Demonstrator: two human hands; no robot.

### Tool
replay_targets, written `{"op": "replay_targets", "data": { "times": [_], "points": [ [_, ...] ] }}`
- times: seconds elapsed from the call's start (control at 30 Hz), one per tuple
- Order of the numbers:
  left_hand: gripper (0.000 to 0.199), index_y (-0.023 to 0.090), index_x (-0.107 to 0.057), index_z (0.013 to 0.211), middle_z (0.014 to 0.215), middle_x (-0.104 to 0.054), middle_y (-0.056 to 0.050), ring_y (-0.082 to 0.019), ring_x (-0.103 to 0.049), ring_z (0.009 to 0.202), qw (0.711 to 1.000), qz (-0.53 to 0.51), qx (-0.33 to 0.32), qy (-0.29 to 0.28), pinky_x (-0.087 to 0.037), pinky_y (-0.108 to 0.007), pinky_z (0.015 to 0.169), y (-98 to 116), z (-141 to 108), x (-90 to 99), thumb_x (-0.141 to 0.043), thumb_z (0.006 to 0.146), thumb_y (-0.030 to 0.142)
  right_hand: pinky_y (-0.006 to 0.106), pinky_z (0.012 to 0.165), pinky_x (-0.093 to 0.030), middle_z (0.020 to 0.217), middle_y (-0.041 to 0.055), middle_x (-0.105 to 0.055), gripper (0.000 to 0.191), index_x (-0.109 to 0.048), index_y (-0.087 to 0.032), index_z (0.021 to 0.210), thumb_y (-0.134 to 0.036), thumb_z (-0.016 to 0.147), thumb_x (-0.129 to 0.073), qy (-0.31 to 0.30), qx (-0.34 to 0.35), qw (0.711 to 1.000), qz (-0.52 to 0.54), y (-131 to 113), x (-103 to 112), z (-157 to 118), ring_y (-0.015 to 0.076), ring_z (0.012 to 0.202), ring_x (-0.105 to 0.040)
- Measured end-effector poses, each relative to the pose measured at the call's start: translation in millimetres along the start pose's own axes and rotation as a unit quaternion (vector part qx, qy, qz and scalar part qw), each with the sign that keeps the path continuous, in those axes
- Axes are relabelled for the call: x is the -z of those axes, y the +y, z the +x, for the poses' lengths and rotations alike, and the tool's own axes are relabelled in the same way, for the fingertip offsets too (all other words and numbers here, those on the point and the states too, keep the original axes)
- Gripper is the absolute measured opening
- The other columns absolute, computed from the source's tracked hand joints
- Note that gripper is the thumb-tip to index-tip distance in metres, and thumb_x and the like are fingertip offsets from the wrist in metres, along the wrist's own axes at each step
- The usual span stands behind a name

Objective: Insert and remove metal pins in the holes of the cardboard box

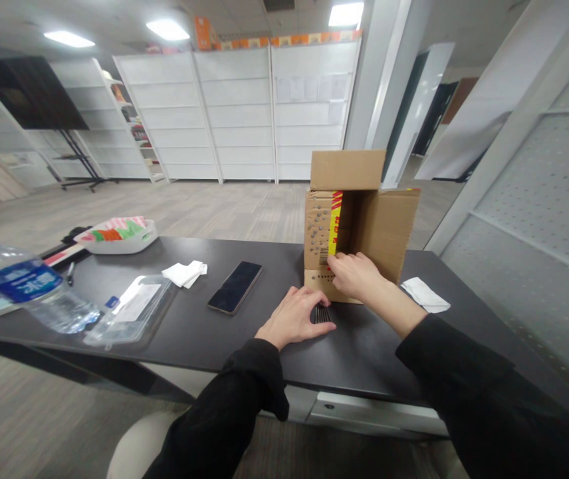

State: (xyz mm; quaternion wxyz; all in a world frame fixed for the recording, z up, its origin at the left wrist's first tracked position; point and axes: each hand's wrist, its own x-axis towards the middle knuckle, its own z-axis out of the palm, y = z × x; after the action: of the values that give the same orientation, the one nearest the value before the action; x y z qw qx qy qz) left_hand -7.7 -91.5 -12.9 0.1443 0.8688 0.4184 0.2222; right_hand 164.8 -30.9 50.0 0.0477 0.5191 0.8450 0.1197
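Note:
An open cardboard box (393, 233) stands upright on the dark table, its opening facing me and its flaps spread. Its left flap has many small round grey dots, a yellow and red strip and a row of small dark holes. My right hand (357, 274) is at the lower front of the box, fingers bent together against the cardboard by the strip; what they pinch, if anything, is hidden. Just in front of the box, my left hand (298, 316) rests on the table, thumb and fingers curved around a small row of thin dark pieces (321, 314).
On the dark table (195, 339) lie a phone (235, 287), crumpled tissue (185, 273), a clear plastic case (135, 309) and a tilted water bottle (30, 283). A white basket (125, 245) is at the back left. Another tissue (425, 295) lies right of the box.

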Motion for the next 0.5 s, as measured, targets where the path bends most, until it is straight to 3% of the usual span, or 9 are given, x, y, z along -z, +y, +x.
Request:
{"op": "replay_targets", "data": {
  "times": [0.5],
  "points": [
    [0.040,0.023,-0.059,0.108,0.110,-0.068,-0.002,-0.021,-0.058,0.108,1.000,-0.004,0.000,0.000,-0.035,-0.036,0.094,1.9,0.0,1.4,-0.066,0.081,0.053,0.035,0.083,-0.045,0.109,0.0188,-0.068,0.031,-0.062,-0.011,0.115,-0.015,0.088,-0.045,-0.030,-0.017,0.999,0.005,0.9,5.9,-6.6,0.0263,0.099,-0.067]
  ]
}}
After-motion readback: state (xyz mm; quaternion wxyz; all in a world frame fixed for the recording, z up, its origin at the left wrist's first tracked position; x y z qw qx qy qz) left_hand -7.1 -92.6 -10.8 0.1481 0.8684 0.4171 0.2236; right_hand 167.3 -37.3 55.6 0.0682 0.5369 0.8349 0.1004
